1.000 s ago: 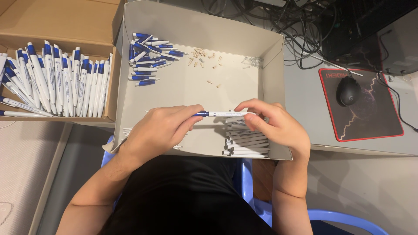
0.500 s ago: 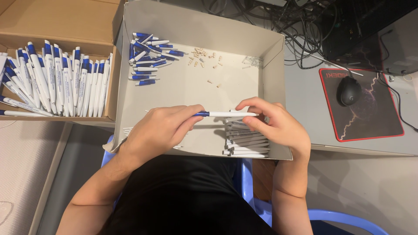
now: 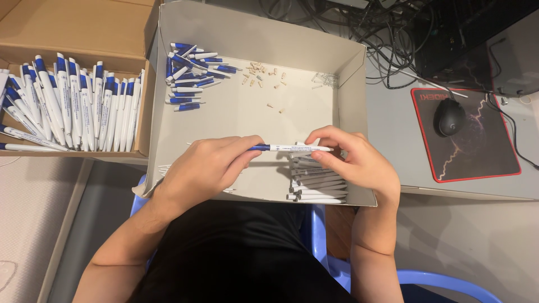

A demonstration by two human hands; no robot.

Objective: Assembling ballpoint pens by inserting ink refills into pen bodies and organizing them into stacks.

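I see no change since a second ago: left hand [image 3: 208,165] and right hand [image 3: 356,163] still pinch the pen [image 3: 289,148] over the tray [image 3: 236,33], mid-assembly.

Grey desk [image 3: 404,134] at upper right carries a mouse pad [image 3: 477,140], a black mouse [image 3: 449,116] and tangled cables [image 3: 359,22]

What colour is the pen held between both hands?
White pen with a blue end, head view.
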